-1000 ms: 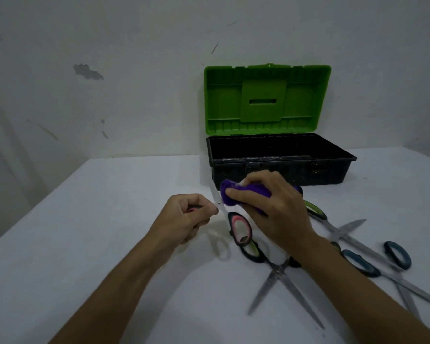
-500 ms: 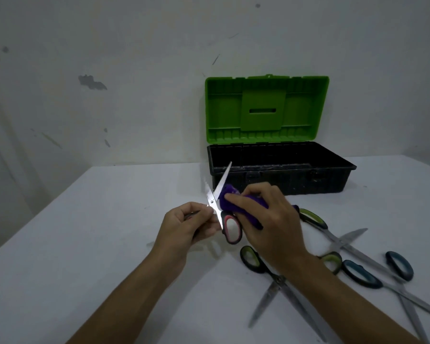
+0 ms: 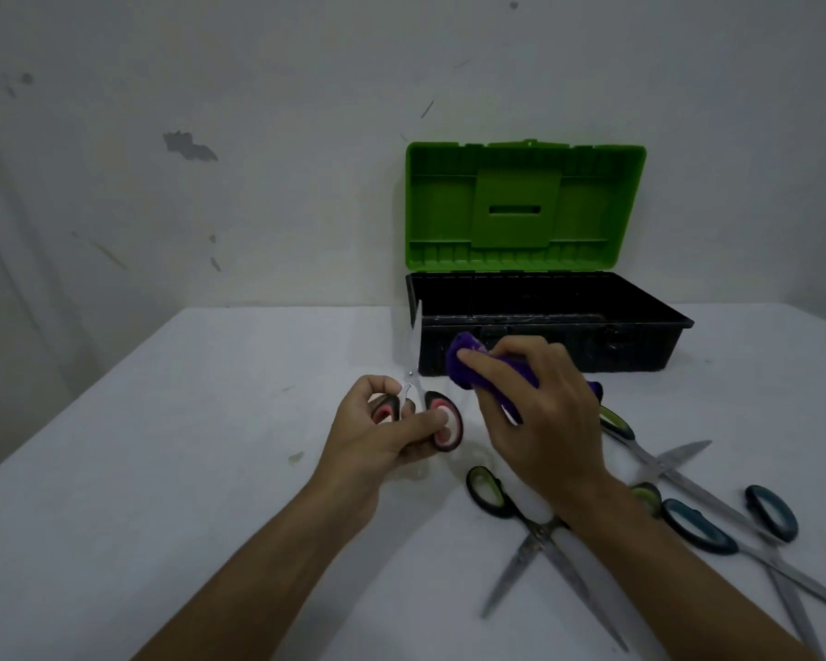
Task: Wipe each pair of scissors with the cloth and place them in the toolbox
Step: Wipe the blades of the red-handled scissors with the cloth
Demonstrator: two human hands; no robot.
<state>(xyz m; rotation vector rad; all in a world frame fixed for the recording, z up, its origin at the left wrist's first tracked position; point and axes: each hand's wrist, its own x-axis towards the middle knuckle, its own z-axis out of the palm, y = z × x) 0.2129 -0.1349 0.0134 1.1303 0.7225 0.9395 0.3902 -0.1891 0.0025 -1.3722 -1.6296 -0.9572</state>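
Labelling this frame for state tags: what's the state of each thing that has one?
Green-lidded black plastic toolbox: lid open, upright; no scissors visible inside.
Red-and-black-handled scissors: held upright, blades shut.
Purple cloth: bunched, off the blades.
Green-and-black-handled scissors: on table, blades open.
Teal-handled scissors: on table, blades open.
Left hand: grips red scissors' handles.
Right hand: grips cloth.

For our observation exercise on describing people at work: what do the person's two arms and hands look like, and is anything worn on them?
Both forearms are bare as far as the picture shows: no sleeves or gloves. The left hand and right hand show no rings, watch, bracelet, bandage or markings. The fingernails are short and unpainted. Both arms enter from the bottom edge, so anything worn above the forearms is out of view.
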